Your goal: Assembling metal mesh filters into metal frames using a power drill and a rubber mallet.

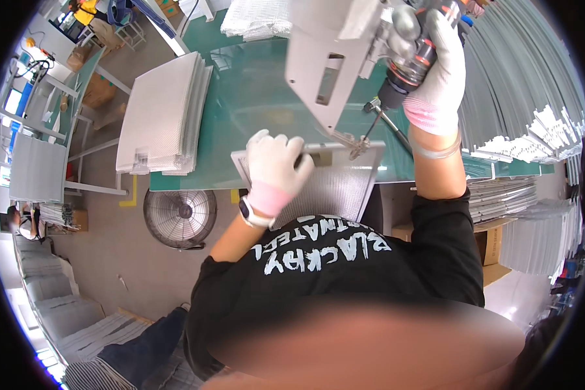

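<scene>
Right hand [435, 78] gripping drill [406, 55]

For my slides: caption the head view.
Gloved left hand steadies a mesh panel; right hand grips a power screwdriver.

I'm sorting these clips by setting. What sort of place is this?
Most likely a factory assembly workshop. Stacks of identical metal mesh panels lie on a green workbench, the gloved right hand grips a power screwdriver, and a floor fan stands below.

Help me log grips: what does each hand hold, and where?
Right hand grips the power screwdriver round its body; left hand presses the mesh panel's top edge.
</scene>
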A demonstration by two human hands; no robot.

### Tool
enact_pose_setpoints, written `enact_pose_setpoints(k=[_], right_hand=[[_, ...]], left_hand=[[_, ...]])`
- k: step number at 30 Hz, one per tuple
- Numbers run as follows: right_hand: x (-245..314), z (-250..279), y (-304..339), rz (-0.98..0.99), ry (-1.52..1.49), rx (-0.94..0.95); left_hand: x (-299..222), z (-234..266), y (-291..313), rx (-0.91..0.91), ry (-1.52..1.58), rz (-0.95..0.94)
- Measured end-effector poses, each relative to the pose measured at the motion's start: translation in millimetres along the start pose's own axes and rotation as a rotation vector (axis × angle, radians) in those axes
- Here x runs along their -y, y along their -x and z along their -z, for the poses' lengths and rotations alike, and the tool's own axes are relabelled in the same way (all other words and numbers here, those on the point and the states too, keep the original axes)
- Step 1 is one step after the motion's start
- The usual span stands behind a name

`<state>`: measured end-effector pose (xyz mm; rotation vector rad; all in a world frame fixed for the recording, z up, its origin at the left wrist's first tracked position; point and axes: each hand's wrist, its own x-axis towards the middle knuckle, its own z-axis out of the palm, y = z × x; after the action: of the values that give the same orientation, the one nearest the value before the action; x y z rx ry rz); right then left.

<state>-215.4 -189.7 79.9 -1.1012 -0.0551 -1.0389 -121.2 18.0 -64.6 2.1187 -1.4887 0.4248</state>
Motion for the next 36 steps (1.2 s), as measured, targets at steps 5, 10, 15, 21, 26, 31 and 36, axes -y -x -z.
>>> enact_pose_setpoints(k=[5, 10, 15, 21, 26, 31, 36], right_hand=[[-0.5, -41.6, 8.0, -0.199, -0.072, 0.092], [-46.9, -31.5, -14.6, -0.003, -0.910, 1.104], [-20.6, -24.8, 30.2, -0.134, -0.108, 0.349], [-16.7, -34.3, 34.7, -0.261, -0.141, 0.449], [-28.9, -23.8, 56.0, -0.387, -0.243, 0.494], [-36.0, -36.8, 60.7, -0.289, -0.497, 0.352], [-0.2, -25.1, 27.3, -0.048, -0.158, 0.023]], left_hand=[[-30.5, 20.8, 30.9, -0.050, 0.051, 0.032], [-34.5, 31.0, 24.3, -0.069, 0.061, -0.027], [-33.2, 35.1, 24.5, -0.045, 0.143, -0.074], [-33.7, 29.3, 32.6, 0.015, 0.154, -0.015], [-39.6, 31.6, 30.5, 0.034, 0.184, 0.006], [-35.0, 32.1, 27.6, 0.021, 0.234, -0.043], [-34.5, 32.3, 32.9, 0.053, 0.125, 0.014]])
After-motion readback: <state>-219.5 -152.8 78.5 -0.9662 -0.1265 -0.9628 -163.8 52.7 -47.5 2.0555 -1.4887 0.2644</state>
